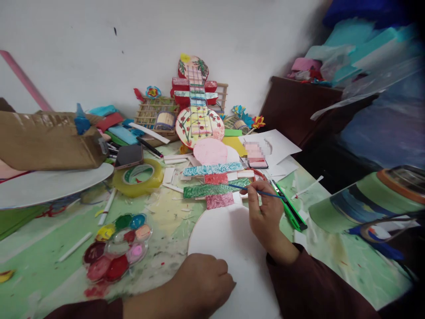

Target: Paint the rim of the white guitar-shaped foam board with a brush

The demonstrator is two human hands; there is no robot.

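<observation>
My right hand (265, 215) pinches a thin blue paintbrush (257, 191). Its tip meets the green-painted crosspiece (207, 189) of a guitar-shaped white board (217, 230). Beyond it lies a light-blue painted crosspiece (212, 169), with a red patch between the two and a dark pink patch just below the green one. The board's far rounded end (210, 151) is pale pink. My left hand (206, 281) rests on the near white part, fingers curled under; whatever they hold, if anything, is hidden. To the left sits a flower-shaped paint palette (120, 248) with several colours in its wells.
A finished painted guitar model (199, 119) leans against the wall. Yellow tape (154, 179), a phone (129, 156) and a cardboard box (49, 139) are at left. A green utility knife (290, 210) and a large green bottle (365, 199) stand or lie at right.
</observation>
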